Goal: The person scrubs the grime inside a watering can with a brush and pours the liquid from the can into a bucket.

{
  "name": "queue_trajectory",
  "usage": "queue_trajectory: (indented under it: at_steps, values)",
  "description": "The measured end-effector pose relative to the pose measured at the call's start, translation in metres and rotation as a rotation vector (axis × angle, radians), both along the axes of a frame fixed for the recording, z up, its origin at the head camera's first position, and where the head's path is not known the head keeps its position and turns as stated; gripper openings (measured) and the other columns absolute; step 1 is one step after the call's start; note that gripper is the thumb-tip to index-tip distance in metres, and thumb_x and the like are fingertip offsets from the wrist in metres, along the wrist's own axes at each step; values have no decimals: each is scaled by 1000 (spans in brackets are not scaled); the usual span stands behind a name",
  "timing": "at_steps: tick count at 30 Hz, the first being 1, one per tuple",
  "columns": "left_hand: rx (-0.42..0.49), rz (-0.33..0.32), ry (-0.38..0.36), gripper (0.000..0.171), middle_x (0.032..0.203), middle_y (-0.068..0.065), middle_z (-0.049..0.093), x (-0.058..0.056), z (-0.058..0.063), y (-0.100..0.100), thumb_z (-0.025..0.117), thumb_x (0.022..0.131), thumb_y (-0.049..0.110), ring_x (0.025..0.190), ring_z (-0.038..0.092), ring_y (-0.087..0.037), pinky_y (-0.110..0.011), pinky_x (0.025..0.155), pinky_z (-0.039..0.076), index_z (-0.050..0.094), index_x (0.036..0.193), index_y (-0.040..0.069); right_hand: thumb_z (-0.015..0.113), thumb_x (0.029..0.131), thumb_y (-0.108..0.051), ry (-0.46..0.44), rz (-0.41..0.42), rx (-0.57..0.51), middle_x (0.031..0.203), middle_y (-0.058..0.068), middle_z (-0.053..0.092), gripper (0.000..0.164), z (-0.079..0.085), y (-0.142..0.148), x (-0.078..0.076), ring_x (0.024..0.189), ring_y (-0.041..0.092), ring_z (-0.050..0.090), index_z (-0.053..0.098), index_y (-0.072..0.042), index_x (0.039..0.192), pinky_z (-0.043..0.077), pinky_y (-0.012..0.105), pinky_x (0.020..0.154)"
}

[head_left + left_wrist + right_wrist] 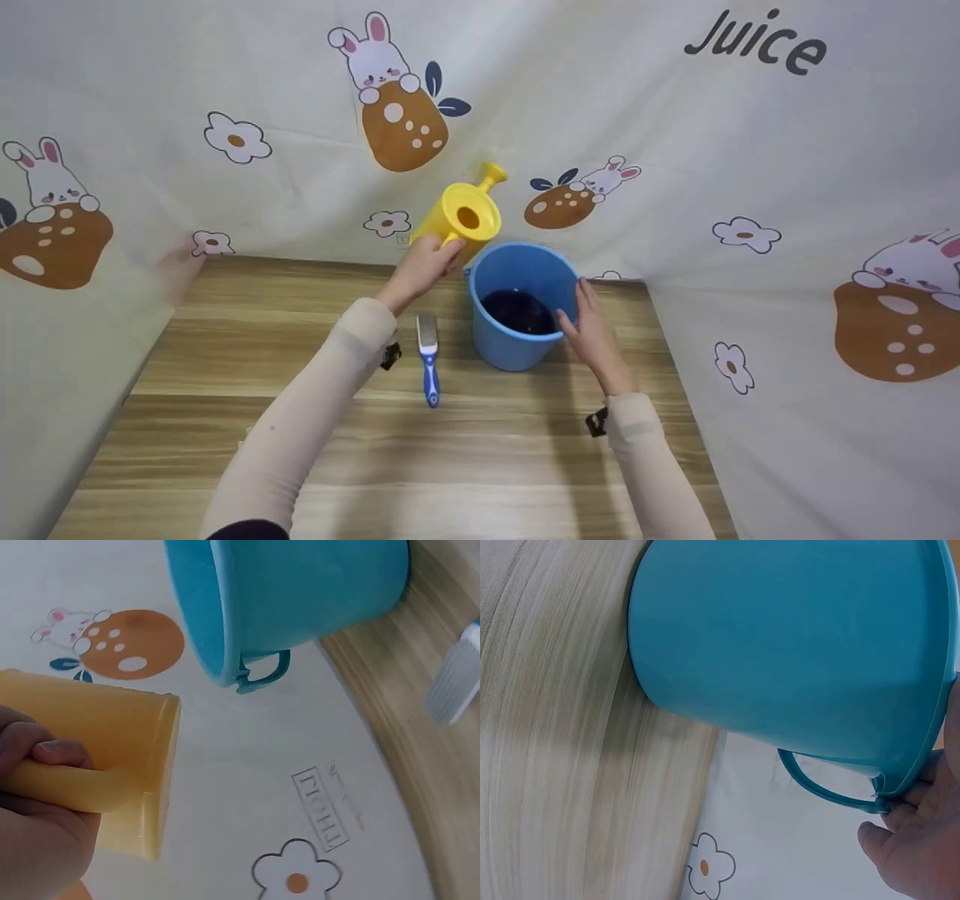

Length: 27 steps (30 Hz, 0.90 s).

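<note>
My left hand [426, 268] grips the handle of a yellow watering can [471, 212], raised beside the back left of a blue bucket [517, 349]. The can's spout points up and away, and its round top opening faces me. In the left wrist view my fingers wrap round the can's handle [67, 786]. The bucket stands upright on the wooden surface, with dark liquid [519, 311] inside. My right hand [596, 337] holds the bucket's right rim, near where its blue carrying handle [817, 791] joins in the right wrist view.
A foot file [428, 360] with a blue and white handle lies left of the bucket on the wooden surface [480, 465]. Pale cloth walls [300, 195] with rabbit and flower prints rise behind and at both sides, close behind the can.
</note>
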<state>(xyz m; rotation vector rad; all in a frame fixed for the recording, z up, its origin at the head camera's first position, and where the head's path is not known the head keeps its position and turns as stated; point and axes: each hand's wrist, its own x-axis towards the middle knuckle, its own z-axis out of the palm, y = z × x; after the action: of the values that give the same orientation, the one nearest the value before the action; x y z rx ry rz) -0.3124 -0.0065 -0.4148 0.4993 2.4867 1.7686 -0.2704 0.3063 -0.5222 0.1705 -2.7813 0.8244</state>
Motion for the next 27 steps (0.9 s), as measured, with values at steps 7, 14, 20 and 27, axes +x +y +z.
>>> queue_trajectory:
  at_steps: [7,14,20,27]
  values:
    - [203,48,-115,48,47,8,40,33,-7,-46,43,101,15,45,31,-4,-19,49,26,44,53,14,58,98,-25,0,-6,20,159,27,27,66,1,-2,0,148,42,28,33,10,148,26,52,120]
    - [350,185,-231,46,47,8,39,33,-77,-83,44,99,13,45,32,-4,-19,48,25,44,53,13,59,98,-26,8,-14,35,159,27,28,67,0,-1,3,146,44,30,33,11,148,28,54,119]
    - [362,314,-261,43,49,9,40,36,-130,-96,49,98,13,47,35,-5,-20,50,30,44,55,13,59,98,-25,4,-12,46,159,28,27,67,0,0,3,147,44,29,33,11,148,27,54,119]
    - [362,388,-259,36,50,9,41,36,-178,-98,52,94,7,47,37,-4,-19,49,32,44,59,14,59,98,-26,-8,-19,40,160,26,26,67,1,0,2,148,43,28,33,10,148,27,55,119]
